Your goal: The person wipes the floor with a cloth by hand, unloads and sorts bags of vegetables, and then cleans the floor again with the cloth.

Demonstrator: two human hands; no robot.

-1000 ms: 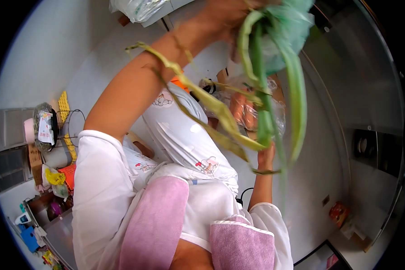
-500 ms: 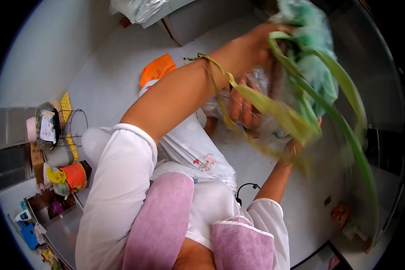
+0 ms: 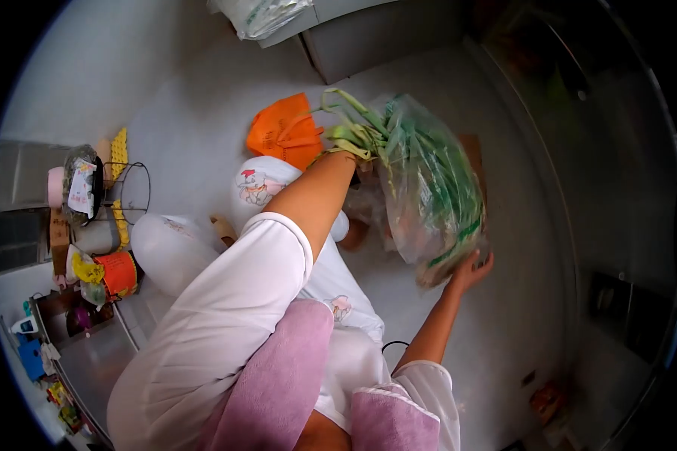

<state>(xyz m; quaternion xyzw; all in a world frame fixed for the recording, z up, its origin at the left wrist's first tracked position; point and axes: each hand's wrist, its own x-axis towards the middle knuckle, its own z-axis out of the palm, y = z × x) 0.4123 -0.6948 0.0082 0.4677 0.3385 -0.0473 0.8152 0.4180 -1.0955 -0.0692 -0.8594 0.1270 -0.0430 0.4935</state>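
Observation:
A clear plastic bag [image 3: 436, 188] full of long green scallions [image 3: 447, 161] is held up above the floor between my hands. Yellowish-green leaf ends [image 3: 353, 135] stick out of its upper left end and droop over my left wrist. My left hand [image 3: 362, 159] is at that leafy end, its fingers mostly covered by the leaves and bag. At the lower end of the bag, my right hand [image 3: 470, 272] grips it, fingertips showing at its right edge. Behind this bag, another clear bag [image 3: 370, 201] is partly visible, its contents hidden.
An orange bag [image 3: 286, 131] lies on the floor past my knee. A wire rack [image 3: 132, 192], a red container [image 3: 118, 274] and various goods line the left side. Dark glossy panels [image 3: 564, 113] stand at the right. A white plastic bag [image 3: 263, 16] is at the top.
The scallion bag has swung down and left from the upper right, along with my left hand. My right hand now meets its lower end. The bag of orange, carrot-like pieces has become mostly covered.

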